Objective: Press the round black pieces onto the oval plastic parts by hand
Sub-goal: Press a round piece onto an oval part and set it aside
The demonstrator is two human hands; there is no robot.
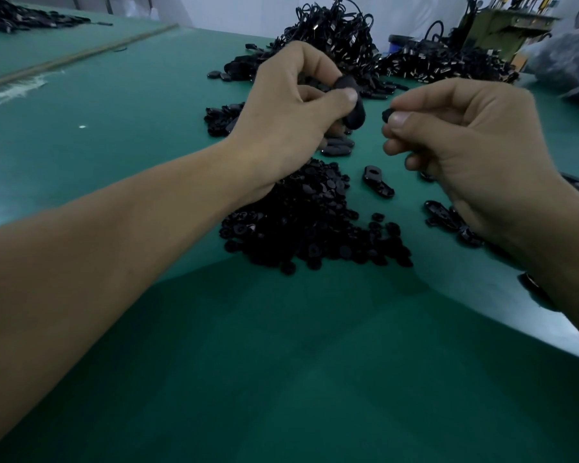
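- The left hand (291,105) is curled round one oval plastic part (353,110), thumb across its near face and fingers behind it. The part is held above the table, not resting on anything.
- The oval part's long axis runs steeply in the picture, upper end tucked among the fingers and lower end sticking out below the thumb. I cannot tell which face carries the seat for the round piece.
- The right hand (465,135) pinches one round black piece (388,114) between thumb tip and forefinger. The other fingers are folded loosely beneath and hold nothing that can be seen.
- The round piece lies just to the right of the oval part, at about the same height, near but apart. A clear strip of green shows between them.
- My reading is that the coming move is a short sideways closing of that gap. The right hand would bring the piece leftward to the part, and neither hand is noticeably nearer the meeting point.
- Below the left wrist lies a heap of round pieces (315,225), and a few oval parts (338,147) lie just under the left hand.
- One loose oval part (378,182) lies alone between the hands' shadows. More dark parts (442,215) lie under the right wrist.
- Far back on the green table (281,362) sits a tangle of black cables (335,35).
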